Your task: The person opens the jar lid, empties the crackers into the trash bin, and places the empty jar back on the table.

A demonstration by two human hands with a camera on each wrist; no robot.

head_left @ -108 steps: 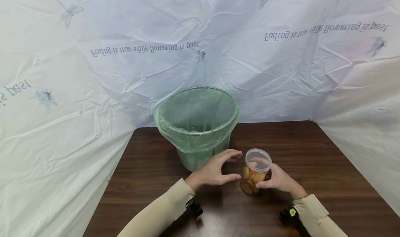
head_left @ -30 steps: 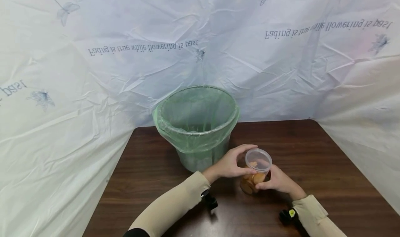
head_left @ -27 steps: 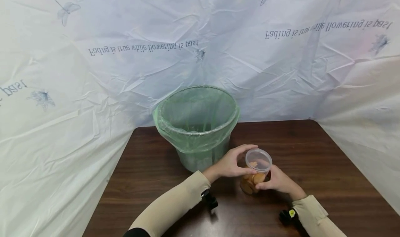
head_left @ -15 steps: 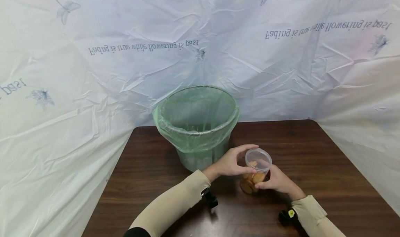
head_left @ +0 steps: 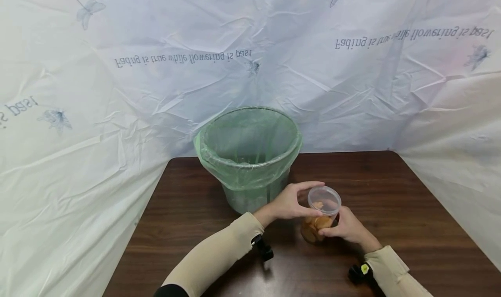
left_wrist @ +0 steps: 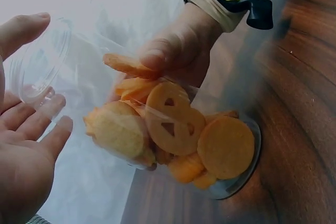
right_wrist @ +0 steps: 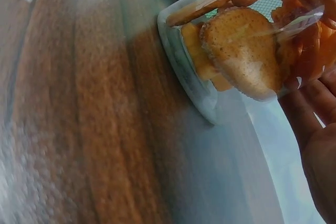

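Note:
A clear plastic jar (head_left: pixel 311 234) of biscuits stands upright on the table, right of the bin. My right hand (head_left: pixel 348 229) grips its side, with the thumb across the front. At the top is a clear lid (head_left: pixel 324 198); my left hand (head_left: pixel 287 203) curves round it from the left, thumb at the near edge and fingers at the far edge. In the left wrist view, round biscuits (left_wrist: pixel 226 148) and a pretzel-shaped biscuit (left_wrist: pixel 173 119) show through the wall. The right wrist view shows the jar's base (right_wrist: pixel 186 72) at the wooden surface.
A mesh waste bin (head_left: pixel 244 201) lined with a green bag (head_left: pixel 238 179) stands behind my left hand. The dark wooden table (head_left: pixel 395 210) extends to both sides. A white printed sheet (head_left: pixel 274 84) hangs along the back and sides.
My left hand has moved right, from a gap beside the jar to round its lid, and stays there over the last second. The right hand and jar keep their place.

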